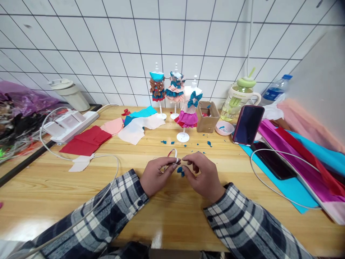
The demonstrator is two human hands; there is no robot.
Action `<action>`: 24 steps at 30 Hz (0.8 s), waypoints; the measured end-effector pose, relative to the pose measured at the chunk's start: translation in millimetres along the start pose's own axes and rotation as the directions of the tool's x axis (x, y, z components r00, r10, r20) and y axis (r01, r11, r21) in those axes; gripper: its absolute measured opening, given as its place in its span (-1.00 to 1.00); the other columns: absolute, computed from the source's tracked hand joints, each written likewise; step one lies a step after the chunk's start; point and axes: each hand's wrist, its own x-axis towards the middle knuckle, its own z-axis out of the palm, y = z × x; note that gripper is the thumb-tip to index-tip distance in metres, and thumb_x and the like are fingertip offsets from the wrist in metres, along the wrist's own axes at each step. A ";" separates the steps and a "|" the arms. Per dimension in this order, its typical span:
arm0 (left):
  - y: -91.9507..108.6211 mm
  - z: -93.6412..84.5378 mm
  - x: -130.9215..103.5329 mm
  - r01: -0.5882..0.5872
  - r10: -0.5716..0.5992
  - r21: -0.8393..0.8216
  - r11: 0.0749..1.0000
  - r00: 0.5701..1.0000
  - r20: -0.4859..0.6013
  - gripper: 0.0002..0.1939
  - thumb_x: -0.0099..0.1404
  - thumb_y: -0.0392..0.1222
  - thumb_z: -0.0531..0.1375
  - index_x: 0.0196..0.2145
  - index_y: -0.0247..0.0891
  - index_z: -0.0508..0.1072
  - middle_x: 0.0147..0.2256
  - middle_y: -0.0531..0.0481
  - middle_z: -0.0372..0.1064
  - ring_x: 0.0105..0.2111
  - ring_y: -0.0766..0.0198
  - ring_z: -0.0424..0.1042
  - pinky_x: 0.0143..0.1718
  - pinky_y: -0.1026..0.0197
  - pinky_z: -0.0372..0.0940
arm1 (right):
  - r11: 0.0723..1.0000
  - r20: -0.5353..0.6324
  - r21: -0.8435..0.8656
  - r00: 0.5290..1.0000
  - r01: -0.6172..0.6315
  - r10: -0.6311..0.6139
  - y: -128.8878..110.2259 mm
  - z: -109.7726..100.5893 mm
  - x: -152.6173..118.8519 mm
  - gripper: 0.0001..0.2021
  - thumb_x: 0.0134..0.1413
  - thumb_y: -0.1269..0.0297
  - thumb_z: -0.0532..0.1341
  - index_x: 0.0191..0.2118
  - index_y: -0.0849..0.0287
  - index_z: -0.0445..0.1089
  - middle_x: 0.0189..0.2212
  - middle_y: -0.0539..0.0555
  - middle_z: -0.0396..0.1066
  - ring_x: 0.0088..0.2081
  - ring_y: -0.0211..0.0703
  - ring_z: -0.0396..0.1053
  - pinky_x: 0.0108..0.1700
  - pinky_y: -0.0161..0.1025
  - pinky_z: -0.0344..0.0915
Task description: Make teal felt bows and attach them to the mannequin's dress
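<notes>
My left hand (157,174) pinches a narrow white roll of tape (175,154) between thumb and fingers, its reddish inner side facing left. Close to its right, my right hand (203,174) is curled with a gap between thumb and forefinger, and I see nothing held there. Small blue fabric scraps (180,170) lie on the table between the two hands. Behind them stands a white mini dress form (183,136) wearing a pink and magenta ruffled dress with a blue bow (194,99). Two more dressed forms (157,90) stand farther back.
Red cloth (86,140), pale pieces (134,131) and a power strip (75,126) lie left. A cardboard box (208,120), pink bowl (224,128), upright phone (248,124), drink bottles and coloured fabric (285,190) are right. White cables (117,167) cross the wooden table.
</notes>
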 end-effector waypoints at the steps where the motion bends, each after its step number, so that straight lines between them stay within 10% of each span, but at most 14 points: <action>1: 0.4 -0.3 0.0 -0.006 0.006 -0.014 1.000 1.000 0.008 -0.81 0.26 -0.15 0.16 -0.22 -0.21 0.53 -0.27 -0.04 0.56 -0.28 0.22 0.51 -0.19 0.23 0.37 | 1.000 0.010 -0.007 1.000 0.019 -0.019 0.4 0.6 0.1 -0.85 0.09 0.34 0.15 -0.20 0.12 0.38 -0.37 0.04 0.39 -0.41 -0.23 0.28 -0.39 -0.29 0.21; 24: 5.2 -5.9 -0.8 -0.032 -0.005 0.143 0.989 0.968 0.251 -0.87 0.37 -0.12 -0.08 -0.27 -0.20 0.17 -0.44 0.05 0.26 -0.45 0.27 0.27 -0.39 0.22 0.19 | 0.990 0.047 0.032 0.990 -0.136 0.134 6.5 5.1 0.0 -0.90 0.14 0.31 0.12 -0.37 0.14 0.34 -0.45 0.01 0.35 -0.48 -0.26 0.24 -0.40 -0.30 0.16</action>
